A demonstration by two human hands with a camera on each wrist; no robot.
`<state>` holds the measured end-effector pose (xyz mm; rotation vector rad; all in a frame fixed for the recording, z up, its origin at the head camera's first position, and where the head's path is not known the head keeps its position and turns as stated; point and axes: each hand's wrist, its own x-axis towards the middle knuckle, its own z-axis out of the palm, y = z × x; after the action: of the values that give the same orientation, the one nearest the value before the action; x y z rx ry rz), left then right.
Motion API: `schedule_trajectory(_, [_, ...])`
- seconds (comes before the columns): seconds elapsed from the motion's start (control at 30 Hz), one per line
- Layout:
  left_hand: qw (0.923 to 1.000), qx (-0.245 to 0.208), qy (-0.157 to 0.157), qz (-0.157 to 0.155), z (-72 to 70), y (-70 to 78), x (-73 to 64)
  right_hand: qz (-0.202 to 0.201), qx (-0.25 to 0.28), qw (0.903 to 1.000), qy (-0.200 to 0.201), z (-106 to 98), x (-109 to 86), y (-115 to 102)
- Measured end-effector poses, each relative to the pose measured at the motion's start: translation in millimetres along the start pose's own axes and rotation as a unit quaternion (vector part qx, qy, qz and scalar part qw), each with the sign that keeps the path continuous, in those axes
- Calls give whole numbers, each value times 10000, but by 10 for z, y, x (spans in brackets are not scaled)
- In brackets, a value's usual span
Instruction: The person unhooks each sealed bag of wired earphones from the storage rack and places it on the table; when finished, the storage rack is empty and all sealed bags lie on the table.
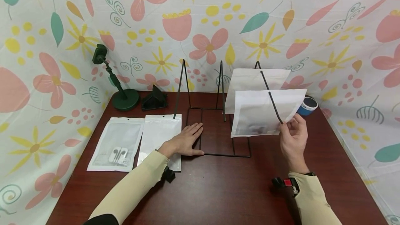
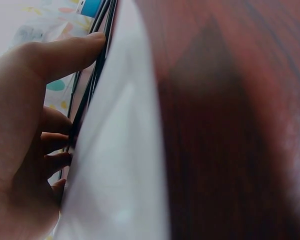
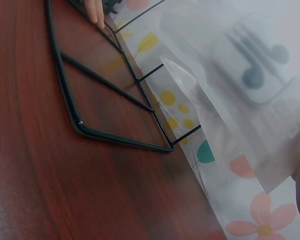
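A black wire rack stands on the table with several prongs rising at its back. On its right prong hang two white zip pouches: a rear pouch and a front pouch, the prong crossing in front of each. Earphones in a white case show through the front pouch in the right wrist view. My right hand pinches that pouch by its lower right edge, close to the prong's tip. My left hand, fingers extended, rests on the rack's left base wires; its thumb touches the wire.
Left of the rack lie a pouch with earphones and a white pouch. Behind them stand a green stand with a jointed arm and a black holder. A blue round object sits at the back right. Floral cloth surrounds the table.
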<state>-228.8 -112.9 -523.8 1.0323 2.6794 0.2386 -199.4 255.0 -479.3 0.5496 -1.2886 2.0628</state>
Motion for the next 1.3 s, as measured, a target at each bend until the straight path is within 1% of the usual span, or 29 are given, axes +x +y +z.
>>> schedule_trajectory(0.17, [10000, -13, -14, 14, 1, -2, -1, 25, -90, 10000, 30, -17, -32, -19])
schedule_trajectory(0.37, [10000, -13, -44, -31, 19, -7, 5, 68, -204, 9997, -86, -37, -74, -47])
schedule_trajectory(0.57, [10000, -22, -34, -60, 31, -9, 18, 78, -95, 9999, -110, -36, -99, -69])
schedule_trajectory(0.9, [10000, -18, -38, -55, 22, 2, 15, -75, 30, 9999, -60, -5, -119, -95])
schedule_trajectory(1.07, [10000, -21, -30, -32, 16, 4, 10, -30, 32, 10000, -55, 0, -142, -122])
schedule_trajectory(1.3, [10000, -43, -43, -60, 6, 9, 15, 10, 214, 9997, -72, 7, -157, -161])
